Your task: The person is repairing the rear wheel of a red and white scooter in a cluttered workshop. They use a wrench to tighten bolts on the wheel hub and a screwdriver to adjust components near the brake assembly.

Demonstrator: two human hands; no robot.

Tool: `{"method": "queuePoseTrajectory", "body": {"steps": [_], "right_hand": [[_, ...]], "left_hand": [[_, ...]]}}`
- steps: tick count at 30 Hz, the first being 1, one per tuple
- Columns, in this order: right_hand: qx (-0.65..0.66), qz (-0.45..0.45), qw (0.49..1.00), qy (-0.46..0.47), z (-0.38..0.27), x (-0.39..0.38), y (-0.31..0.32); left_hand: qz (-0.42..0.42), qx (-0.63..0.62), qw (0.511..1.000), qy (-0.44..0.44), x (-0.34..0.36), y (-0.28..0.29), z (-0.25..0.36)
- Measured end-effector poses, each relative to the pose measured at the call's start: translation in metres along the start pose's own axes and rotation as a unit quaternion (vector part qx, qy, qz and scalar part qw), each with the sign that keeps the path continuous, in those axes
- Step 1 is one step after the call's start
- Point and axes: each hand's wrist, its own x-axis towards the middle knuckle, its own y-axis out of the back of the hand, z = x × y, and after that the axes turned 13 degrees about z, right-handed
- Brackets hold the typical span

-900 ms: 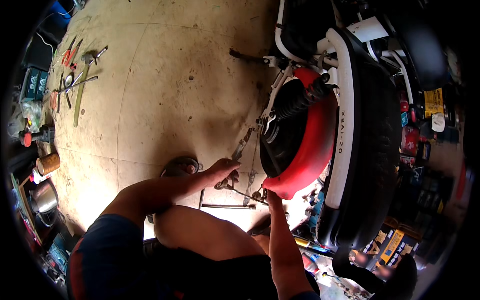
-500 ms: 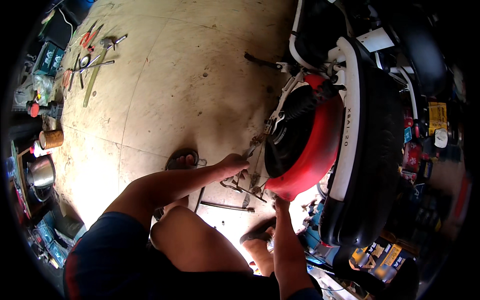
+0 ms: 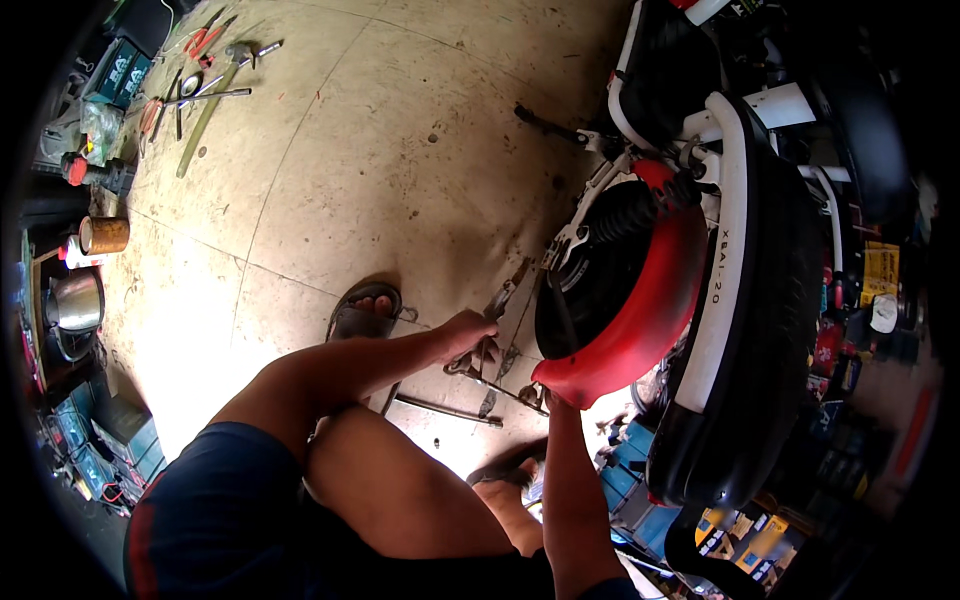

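My left hand (image 3: 468,335) is closed around part of a bent, dark metal rod frame (image 3: 488,380) held just above the floor. A flat metal strip (image 3: 510,290) lies beyond its fingers, beside the wheel (image 3: 580,300). The right hand (image 3: 563,398) is at the lower tip of the red fender (image 3: 640,355), near the end of the rod frame; its fingers are hidden there. The fender curves over the black rear wheel of a scooter with a long black seat (image 3: 765,300) and white side rails. A black coil shock absorber (image 3: 640,212) sits above the wheel.
A thin dark bar (image 3: 450,410) lies on the floor by my feet. At the far left are a hammer (image 3: 215,105), red-handled pliers (image 3: 205,42) and other tools. A rusty tin (image 3: 104,235) and metal pot (image 3: 77,302) stand along the left; boxes (image 3: 745,540) sit at lower right.
The view has shifted, so the scooter sits slightly lower and farther right. My left hand keeps its hold on the rod frame, and my right hand stays at the fender's tip.
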Motion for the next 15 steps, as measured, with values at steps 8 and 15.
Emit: {"method": "queuePoseTrajectory", "body": {"steps": [8, 15], "right_hand": [[-0.018, 0.013, 0.999, -0.024, -0.026, 0.000, 0.000], [-0.087, -0.045, 0.989, -0.113, -0.052, 0.022, 0.015]], "left_hand": [[-0.007, 0.023, 0.998, -0.066, -0.001, -0.007, 0.021], [-0.005, 0.001, 0.996, -0.092, -0.007, -0.036, 0.041]]}}
